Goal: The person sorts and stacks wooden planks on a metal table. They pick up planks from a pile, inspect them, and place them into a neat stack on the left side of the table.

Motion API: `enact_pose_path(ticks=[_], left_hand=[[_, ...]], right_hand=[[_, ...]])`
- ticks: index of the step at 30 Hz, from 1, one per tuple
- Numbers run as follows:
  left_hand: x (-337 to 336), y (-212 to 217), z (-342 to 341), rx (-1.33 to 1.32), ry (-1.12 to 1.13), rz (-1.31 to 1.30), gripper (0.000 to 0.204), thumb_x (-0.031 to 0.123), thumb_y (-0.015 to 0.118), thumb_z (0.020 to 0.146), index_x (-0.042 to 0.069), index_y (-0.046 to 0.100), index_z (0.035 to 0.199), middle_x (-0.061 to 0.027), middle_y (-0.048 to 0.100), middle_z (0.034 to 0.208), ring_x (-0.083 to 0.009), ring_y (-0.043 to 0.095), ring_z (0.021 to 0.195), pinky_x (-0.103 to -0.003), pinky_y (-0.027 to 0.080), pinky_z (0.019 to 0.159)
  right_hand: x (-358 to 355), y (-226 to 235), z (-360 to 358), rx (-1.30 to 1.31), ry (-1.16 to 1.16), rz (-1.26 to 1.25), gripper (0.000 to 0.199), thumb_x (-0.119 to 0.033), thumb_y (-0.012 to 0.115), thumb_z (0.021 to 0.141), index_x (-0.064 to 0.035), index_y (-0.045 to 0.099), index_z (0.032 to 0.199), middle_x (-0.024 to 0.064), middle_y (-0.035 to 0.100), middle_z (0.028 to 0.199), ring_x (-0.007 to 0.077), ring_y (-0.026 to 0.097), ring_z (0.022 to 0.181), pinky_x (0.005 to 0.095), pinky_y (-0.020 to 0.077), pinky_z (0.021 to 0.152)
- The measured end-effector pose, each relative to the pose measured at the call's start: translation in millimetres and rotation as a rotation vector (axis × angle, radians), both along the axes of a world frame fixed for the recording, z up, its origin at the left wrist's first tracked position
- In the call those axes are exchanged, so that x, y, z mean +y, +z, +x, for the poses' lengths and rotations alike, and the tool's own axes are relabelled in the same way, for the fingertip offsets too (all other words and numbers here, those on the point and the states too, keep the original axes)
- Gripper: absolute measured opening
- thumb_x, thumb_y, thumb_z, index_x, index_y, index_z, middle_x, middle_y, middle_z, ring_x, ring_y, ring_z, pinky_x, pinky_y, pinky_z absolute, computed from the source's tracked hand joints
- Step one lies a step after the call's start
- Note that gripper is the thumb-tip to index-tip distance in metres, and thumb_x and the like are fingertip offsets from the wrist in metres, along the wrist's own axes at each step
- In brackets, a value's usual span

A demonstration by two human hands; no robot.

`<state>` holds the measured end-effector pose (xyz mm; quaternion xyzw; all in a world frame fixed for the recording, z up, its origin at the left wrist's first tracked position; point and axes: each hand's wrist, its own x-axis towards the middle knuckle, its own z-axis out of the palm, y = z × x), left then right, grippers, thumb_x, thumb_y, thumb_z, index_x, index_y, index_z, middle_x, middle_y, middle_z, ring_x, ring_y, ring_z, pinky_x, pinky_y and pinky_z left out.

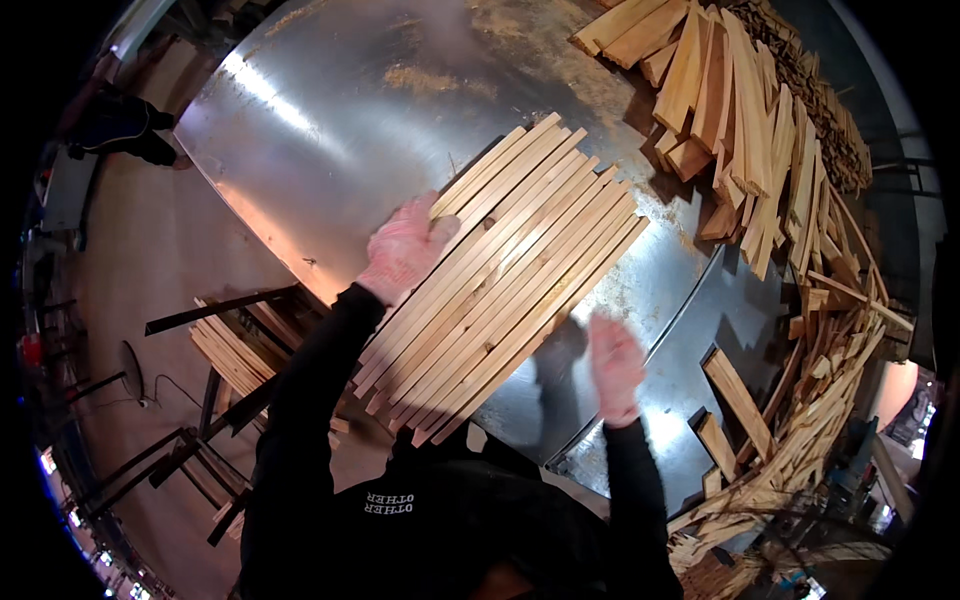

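A row of long, narrow wooden strips (505, 275) lies side by side on a metal table, their ends uneven and their near ends sticking out over the edge towards my body. My left hand (408, 248), in a pinkish work glove, touches the left side of the row, fingers stretched out and thumb apart over the outer strip. On the other side, my gloved right hand (615, 365) is held over the metal, apart from the strips. Its fingers look stretched out with nothing in them, though they are slightly blurred.
Loose boards (715, 100) are heaped at the far right of the metal table (370, 110), and offcuts (800, 430) pile up nearer on the right. Left of me, more strips (235, 350) rest on a dark metal rack (185, 455). Another person (115, 125) stands at the far left.
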<state>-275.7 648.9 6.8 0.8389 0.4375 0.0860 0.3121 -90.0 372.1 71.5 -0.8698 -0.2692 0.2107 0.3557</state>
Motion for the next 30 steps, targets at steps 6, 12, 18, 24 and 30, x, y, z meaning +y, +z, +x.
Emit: enact_pose_path(ticks=[6,12,18,24,30], left_hand=[[-53.5,21.9,-188.6,-0.366,0.694,0.328,0.051,0.031,0.047,0.105,0.003,0.037,0.147,-0.0129,0.054,0.126,-0.0155,0.054,0.107,-0.023,0.047,0.066],[-171.8,-35.2,-237.1,-0.843,1.399,-1.108,0.086,0.077,0.038,0.089,0.007,0.052,0.138,-0.0106,0.055,0.131,-0.0258,0.054,0.114,-0.038,0.047,0.09],[-187.4,-17.3,-195.6,-1.095,1.551,-1.087,0.075,0.071,0.057,0.089,0.011,0.06,0.134,-0.0088,0.059,0.13,-0.0275,0.054,0.117,-0.047,0.046,0.099],[-200.4,134.8,-253.7,-1.552,1.034,-0.045,0.072,0.072,0.05,0.086,0.001,0.048,0.103,-0.0122,0.054,0.102,-0.026,0.053,0.1,-0.04,0.045,0.091],[-224.8,148.7,-268.8,-1.675,1.016,0.094,0.04,0.025,0.064,0.094,0.0,0.05,0.122,-0.012,0.053,0.109,-0.0235,0.055,0.105,-0.039,0.047,0.094]], right_hand=[[175.0,-17.7,132.7,-0.886,0.458,-0.185,0.055,-0.045,0.056,0.096,-0.011,0.055,0.14,0.0164,0.066,0.125,0.0313,0.057,0.123,0.0443,0.038,0.108],[230.4,-59.0,125.5,-0.885,0.548,-0.463,0.073,-0.06,0.051,0.093,-0.011,0.047,0.146,0.0145,0.061,0.135,0.0303,0.05,0.133,0.0507,0.0249,0.116],[206.6,-44.4,94.6,-0.41,0.494,-0.055,0.068,-0.044,0.066,0.091,-0.0042,0.049,0.143,0.0148,0.066,0.116,0.0275,0.058,0.117,0.0401,0.0428,0.102],[96.2,45.2,-75.2,0.412,0.452,0.675,0.06,-0.012,0.064,0.094,0.0045,0.038,0.146,0.0127,0.05,0.135,0.0238,0.054,0.119,0.0368,0.0463,0.098],[4.7,39.5,-163.3,1.067,0.744,0.572,0.059,-0.034,0.052,0.102,-0.0024,0.037,0.149,0.0193,0.043,0.149,0.0327,0.043,0.135,0.0469,0.0376,0.112]])
